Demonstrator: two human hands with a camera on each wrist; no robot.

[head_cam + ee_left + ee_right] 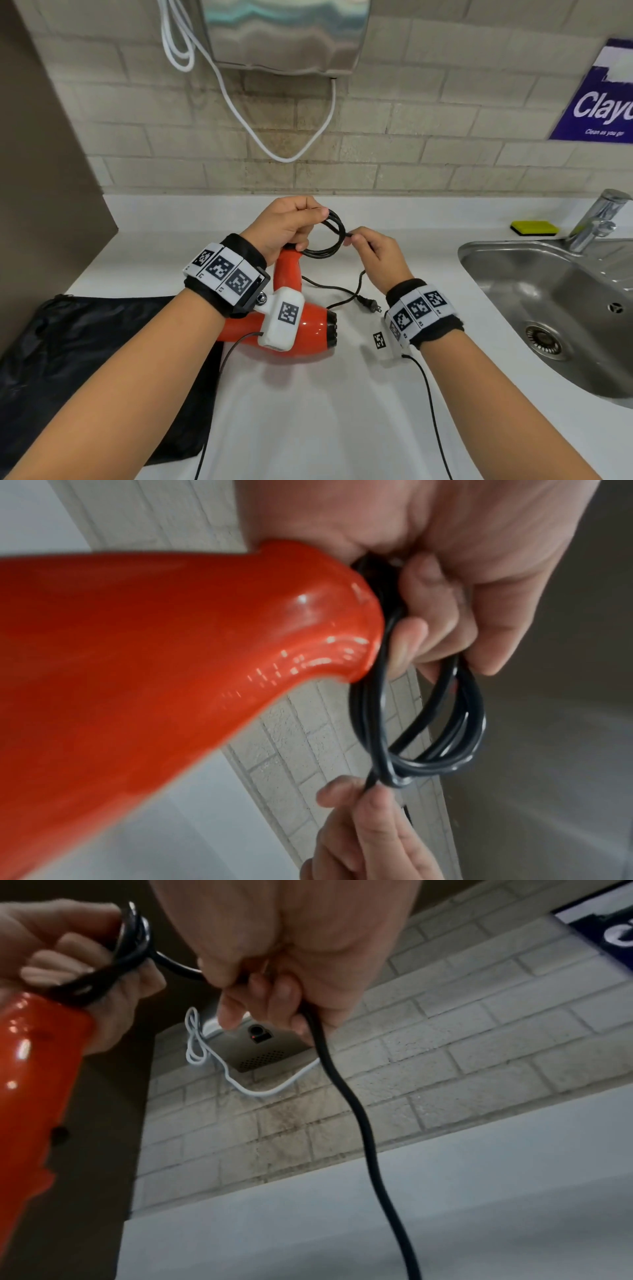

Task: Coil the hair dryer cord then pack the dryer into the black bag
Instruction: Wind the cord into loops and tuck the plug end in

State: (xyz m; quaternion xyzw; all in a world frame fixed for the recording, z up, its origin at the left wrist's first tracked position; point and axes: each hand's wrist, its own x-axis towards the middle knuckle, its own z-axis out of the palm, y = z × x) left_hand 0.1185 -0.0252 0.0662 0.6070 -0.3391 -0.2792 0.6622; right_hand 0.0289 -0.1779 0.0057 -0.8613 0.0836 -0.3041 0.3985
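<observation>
The left hand (284,226) grips several loops of the black cord (330,236) at the butt of the red hair dryer (291,308) handle, the dryer hanging over the white counter (308,411) — the right hand (376,253) pinches the loose cord beside the coil, its plug (472,304) lying on the counter; the black bag (85,349) lies flat at the left

The white table (342,394) runs along a brick wall and carries a stainless sink (496,260) set into its right side. The black bag (85,359) lies flat at the left edge, and the plug (472,304) with the loose end of the black cord (342,294) lies near the centre. A yellow sponge (534,228) rests at the back, beside the tap (596,219).
</observation>
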